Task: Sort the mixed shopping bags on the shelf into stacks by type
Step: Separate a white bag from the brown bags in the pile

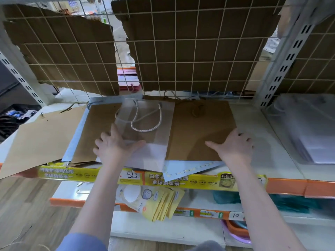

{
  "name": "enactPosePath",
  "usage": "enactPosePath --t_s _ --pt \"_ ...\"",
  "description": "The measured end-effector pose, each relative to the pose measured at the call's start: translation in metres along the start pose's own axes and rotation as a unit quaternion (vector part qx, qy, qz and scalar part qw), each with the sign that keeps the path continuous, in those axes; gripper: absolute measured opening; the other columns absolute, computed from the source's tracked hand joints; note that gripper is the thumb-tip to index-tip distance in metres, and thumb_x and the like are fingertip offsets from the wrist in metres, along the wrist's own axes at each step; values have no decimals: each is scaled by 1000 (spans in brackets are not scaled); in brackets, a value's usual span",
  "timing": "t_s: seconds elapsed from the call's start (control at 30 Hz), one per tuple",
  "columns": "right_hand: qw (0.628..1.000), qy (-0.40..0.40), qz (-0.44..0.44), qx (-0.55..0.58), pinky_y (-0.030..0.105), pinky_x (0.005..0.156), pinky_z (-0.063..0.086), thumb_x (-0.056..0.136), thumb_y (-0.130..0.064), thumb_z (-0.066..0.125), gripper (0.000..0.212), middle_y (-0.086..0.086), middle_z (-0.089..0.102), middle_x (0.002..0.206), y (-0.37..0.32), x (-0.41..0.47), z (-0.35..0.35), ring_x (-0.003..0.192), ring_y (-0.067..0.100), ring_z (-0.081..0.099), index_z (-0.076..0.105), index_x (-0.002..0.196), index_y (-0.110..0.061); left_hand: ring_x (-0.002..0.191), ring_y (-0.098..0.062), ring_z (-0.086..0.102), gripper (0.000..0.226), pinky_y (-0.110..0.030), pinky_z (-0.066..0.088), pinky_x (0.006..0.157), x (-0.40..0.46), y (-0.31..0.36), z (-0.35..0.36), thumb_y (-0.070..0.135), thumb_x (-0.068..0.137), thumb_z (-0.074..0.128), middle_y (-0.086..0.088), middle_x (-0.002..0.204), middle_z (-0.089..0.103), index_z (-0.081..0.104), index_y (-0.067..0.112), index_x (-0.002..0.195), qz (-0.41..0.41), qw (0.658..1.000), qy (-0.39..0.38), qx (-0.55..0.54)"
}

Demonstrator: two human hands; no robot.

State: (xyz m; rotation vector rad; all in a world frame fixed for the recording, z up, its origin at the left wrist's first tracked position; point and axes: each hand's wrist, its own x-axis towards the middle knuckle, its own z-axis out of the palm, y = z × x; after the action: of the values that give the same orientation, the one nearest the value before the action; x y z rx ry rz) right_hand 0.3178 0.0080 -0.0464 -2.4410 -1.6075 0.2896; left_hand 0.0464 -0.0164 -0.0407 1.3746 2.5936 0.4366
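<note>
Starting at the far left, a big flat sheet of tan cardboard (39, 140) hangs off the edge of the shelf (257, 124), tilted and sticking out past the front rail. Next to it is a brown paper bag (96, 127) lying flat on a silvery-grey bag (76, 140) whose edge peeks out along its left side. The left hand (116, 145) comes next, fingers spread and pretty much straight, pressing flat on the lower left part of a frosted see-through bag (150, 134) with a white twisted rope handle (146, 122) looped across it. That clear bag sits on top of the pile, overlapping both brown bags. Right of it lies another brown paper bag (201, 131), flat, with its brown cord handle (196, 109) bunched up near the back. The right hand (233, 147) rests on that bag's lower right corner, fingers also open and laid flat, thumb pointing inward, not really gripping anything. Under the front of the pile a pale blue-white bag (184, 169) pokes out over the yellow price strip (126, 175). Further right, past the upright, sits a separate neat stack of frosted clear bags (308, 127) on the next shelf section. Wire grid (172, 51) backed with torn cardboard runs behind everything.
</note>
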Motion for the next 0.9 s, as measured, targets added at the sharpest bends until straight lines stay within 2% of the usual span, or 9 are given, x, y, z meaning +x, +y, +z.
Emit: enactPosePath --t_s 0.07,0.13,0.3,0.4,0.47,0.57,0.63,0.77,0.9 --pt "999 30 4 15 43 100 35 70 -63 67 99 26 41 135 1 1 -2 123 39 40 31 136 2 130 -40 32 111 -48 28 105 -2 3 -3 64 64 73 -22 142 35 19 15 148 -17 999 12 -29" --pt "998 53 7 34 41 98 35 70 -56 72 92 26 43 132 3 3 -5 120 38 42 35 131 2 128 -40 35 105 -45 30 103 -3 4 -2 56 64 77 -23 138 39 27 9 144 -24 997 13 -74" --pt "975 30 29 219 39 86 42 81 -33 71 61 22 44 127 14 12 -11 111 39 50 44 124 1 110 -36 51 63 -37 40 87 -7 4 2 38 74 77 -17 121 54 50 6 122 -13 976 17 -217" --pt "962 27 41 269 35 78 41 89 -30 59 45 21 56 120 23 17 -9 106 38 55 50 121 0 93 -30 50 33 -32 36 77 -13 9 0 28 85 67 -10 107 56 52 6 105 -14 956 43 -288" --pt "952 20 53 300 31 74 36 93 -27 52 37 20 59 115 27 19 -8 105 38 56 54 117 0 86 -26 46 22 -29 32 73 -19 13 0 25 88 62 -5 96 54 51 8 96 -17 948 47 -313" --pt "941 15 53 335 29 72 33 96 -23 47 32 21 59 118 35 22 -12 108 37 54 56 117 -1 81 -26 50 19 -29 33 69 -25 17 5 24 88 61 -6 89 57 56 6 92 -24 935 49 -351" --pt "932 19 40 359 32 81 37 97 -22 46 35 20 56 125 42 23 -18 115 36 51 53 125 -4 78 -24 49 17 -29 34 68 -30 18 7 22 87 61 -8 88 58 58 6 91 -36 925 50 -375" --pt "899 37 22 437 27 84 35 94 -23 50 37 14 56 127 60 25 -31 117 31 51 54 128 -9 79 -25 49 18 -31 36 70 -39 17 6 19 86 61 -10 86 56 58 2 92 -39 913 73 -401" --pt "878 74 -11 472 25 89 33 93 -24 53 38 9 56 127 80 15 -44 119 24 49 54 128 -10 79 -25 49 16 -36 40 72 -51 12 3 22 84 62 -10 88 56 56 9 90 -28 898 89 -430"
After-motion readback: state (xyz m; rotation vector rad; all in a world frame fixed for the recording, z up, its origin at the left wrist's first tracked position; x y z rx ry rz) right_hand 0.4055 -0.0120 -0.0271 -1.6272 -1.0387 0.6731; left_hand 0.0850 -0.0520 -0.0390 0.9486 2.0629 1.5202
